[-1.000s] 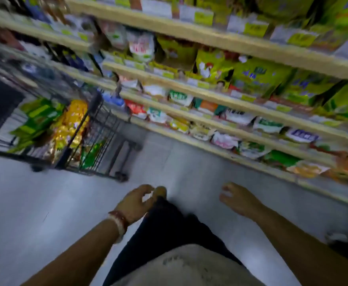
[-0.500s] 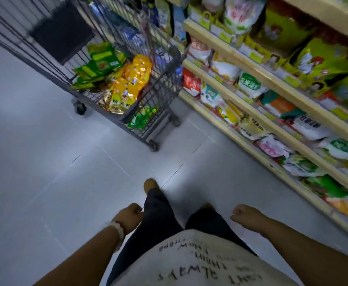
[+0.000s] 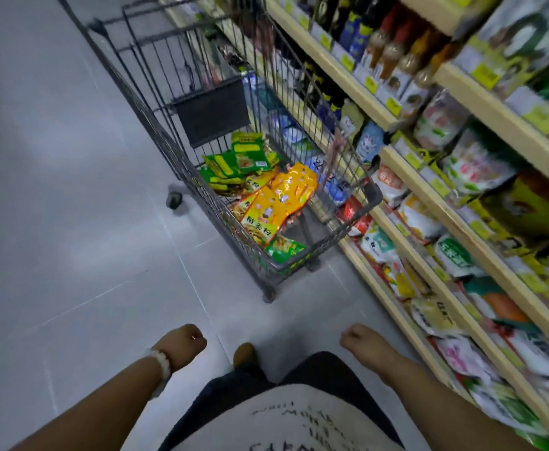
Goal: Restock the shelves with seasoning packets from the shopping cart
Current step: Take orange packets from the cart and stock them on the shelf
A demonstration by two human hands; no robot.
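A grey wire shopping cart (image 3: pixel 156 125) stands ahead of me beside the shelves (image 3: pixel 455 219). In its basket lie orange-yellow seasoning packets (image 3: pixel 283 196) and green ones (image 3: pixel 240 157). My left hand (image 3: pixel 185 345) hangs low at the bottom left, fingers loosely curled, holding nothing; a white bead bracelet is on its wrist. My right hand (image 3: pixel 362 341) hangs at the bottom right, also loosely curled and empty. Both hands are well short of the cart.
Wooden shelves run along the right, packed with bagged goods (image 3: pixel 461 255) below and sauce bottles (image 3: pixel 393 50) higher up. Grey tiled floor (image 3: pixel 71 222) spreads to the left. My foot (image 3: pixel 244 354) shows between my hands.
My view has swung left and toward the cart, which now stands closer and more central. Both hands stay low, empty and loosely curled.
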